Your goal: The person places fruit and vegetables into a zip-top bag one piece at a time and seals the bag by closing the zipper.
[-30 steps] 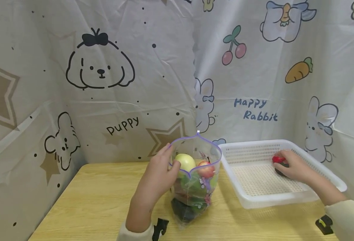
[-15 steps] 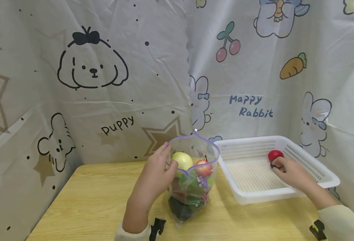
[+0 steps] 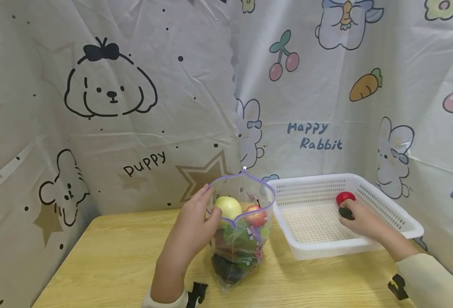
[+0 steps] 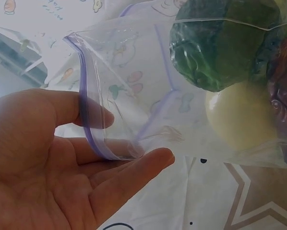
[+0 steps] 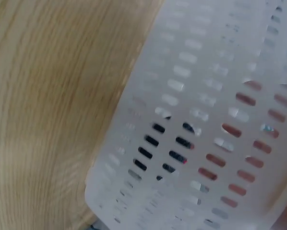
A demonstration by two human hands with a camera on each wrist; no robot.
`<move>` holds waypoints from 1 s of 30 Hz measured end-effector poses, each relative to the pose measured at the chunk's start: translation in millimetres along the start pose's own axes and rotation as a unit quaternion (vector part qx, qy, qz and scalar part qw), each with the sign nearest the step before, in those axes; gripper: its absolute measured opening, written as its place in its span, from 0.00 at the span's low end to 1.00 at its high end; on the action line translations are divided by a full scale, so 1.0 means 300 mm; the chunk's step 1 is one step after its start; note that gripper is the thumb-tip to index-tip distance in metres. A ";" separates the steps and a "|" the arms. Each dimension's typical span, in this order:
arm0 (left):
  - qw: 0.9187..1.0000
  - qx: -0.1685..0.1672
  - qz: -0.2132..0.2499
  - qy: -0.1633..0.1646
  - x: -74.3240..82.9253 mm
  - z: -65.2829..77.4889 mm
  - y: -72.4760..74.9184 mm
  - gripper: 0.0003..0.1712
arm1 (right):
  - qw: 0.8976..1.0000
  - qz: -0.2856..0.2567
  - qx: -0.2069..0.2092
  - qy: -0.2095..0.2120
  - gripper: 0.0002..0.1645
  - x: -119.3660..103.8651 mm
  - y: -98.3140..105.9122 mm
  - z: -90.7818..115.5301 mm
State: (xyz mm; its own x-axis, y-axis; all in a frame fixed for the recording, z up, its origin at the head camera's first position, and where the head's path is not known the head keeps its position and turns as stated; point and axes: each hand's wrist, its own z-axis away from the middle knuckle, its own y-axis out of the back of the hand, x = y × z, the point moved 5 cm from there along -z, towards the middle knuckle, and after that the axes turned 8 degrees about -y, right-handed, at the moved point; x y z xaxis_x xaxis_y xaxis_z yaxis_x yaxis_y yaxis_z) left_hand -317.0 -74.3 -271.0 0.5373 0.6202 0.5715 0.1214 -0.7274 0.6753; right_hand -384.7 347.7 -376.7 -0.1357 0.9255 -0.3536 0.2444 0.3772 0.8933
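In the head view, my left hand (image 3: 191,220) holds the rim of an upright clear zip bag (image 3: 274,199) with a purple seal. The left wrist view shows the thumb and fingers of that hand (image 4: 52,163) on either side of the seal. Inside the bag, a pale yellow-green apple (image 3: 228,208) and a red apple (image 3: 255,216) sit on top of green and dark pieces. Over at the white basket, my right hand (image 3: 362,221) pinches a small blackish rounded thing (image 3: 346,213), its kind unclear. Right behind it lies a red round fruit (image 3: 344,197).
The white perforated basket (image 3: 323,250) stands right of the bag on the wooden table (image 3: 114,256). Its slotted wall (image 5: 148,96) fills much of the right wrist view and partly hides the hand. A printed curtain (image 3: 195,98) hangs behind the table.
My right hand has drawn back from the red fruit onto the blackish thing, leaving more of the red fruit showing. My left hand keeps its hold on the bag. The head view has shifted slightly right.
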 end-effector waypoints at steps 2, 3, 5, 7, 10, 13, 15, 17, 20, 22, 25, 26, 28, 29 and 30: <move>1.000 0.001 0.001 0.000 -0.001 0.001 0.004 0.31 | 1.000 0.015 -0.013 -0.021 0.30 0.023 -0.005 -0.013; 1.000 0.001 0.001 0.000 -0.001 0.001 0.005 0.31 | 0.999 0.022 -0.020 -0.032 0.33 0.036 -0.006 -0.020; 1.000 0.001 0.002 0.002 -0.002 0.002 0.006 0.31 | 0.998 0.039 -0.034 -0.047 0.39 0.063 -0.009 -0.032; 1.000 -0.001 0.002 0.004 -0.004 0.002 0.006 0.31 | 0.996 0.052 -0.051 -0.059 0.43 0.088 -0.012 -0.039; 1.000 -0.003 0.001 0.005 -0.006 0.003 0.003 0.31 | 0.992 0.062 -0.088 -0.071 0.47 0.118 -0.021 -0.039; 1.000 -0.005 0.000 0.004 -0.006 0.004 0.003 0.31 | 0.989 0.055 -0.106 -0.091 0.47 0.135 -0.026 -0.038; 1.000 -0.004 -0.003 0.001 -0.004 0.003 0.004 0.31 | 0.988 0.045 -0.106 -0.099 0.44 0.136 -0.026 -0.040; 1.000 -0.003 -0.003 -0.001 -0.001 0.003 0.006 0.31 | 0.990 0.037 -0.094 -0.093 0.40 0.131 -0.024 -0.043; 1.000 -0.001 -0.005 -0.004 0.003 0.003 0.008 0.31 | 0.994 0.040 -0.081 -0.065 0.35 0.122 -0.027 -0.048; 1.000 -0.002 -0.005 -0.005 0.004 0.004 0.008 0.31 | 0.995 0.048 -0.071 -0.041 0.32 0.117 -0.031 -0.051; 1.000 -0.002 -0.005 -0.007 0.004 0.005 0.009 0.31 | 0.996 0.058 -0.065 -0.027 0.32 0.120 -0.039 -0.056; 1.000 -0.002 -0.005 -0.007 0.003 0.005 0.008 0.31 | 0.996 0.061 -0.066 -0.028 0.32 0.123 -0.042 -0.057; 1.000 -0.002 -0.006 -0.006 0.002 0.006 0.008 0.31 | 0.995 0.067 -0.072 -0.031 0.35 0.129 -0.048 -0.056; 1.000 -0.002 -0.007 -0.007 0.002 0.007 0.009 0.31 | 0.994 0.068 -0.078 -0.031 0.37 0.131 -0.051 -0.055; 1.000 -0.002 -0.008 -0.007 0.001 0.008 0.009 0.31 | 0.993 0.069 -0.087 -0.028 0.38 0.131 -0.054 -0.054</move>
State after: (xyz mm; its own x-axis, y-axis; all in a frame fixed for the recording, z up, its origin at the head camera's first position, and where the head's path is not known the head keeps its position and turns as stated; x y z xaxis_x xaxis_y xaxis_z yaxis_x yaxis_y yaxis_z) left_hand -314.6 -76.6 -270.2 0.5467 0.6276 0.5543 0.1275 -0.7166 0.6857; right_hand -409.5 377.4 -400.6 -0.0576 0.9703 -0.2350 0.0869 0.2393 0.9670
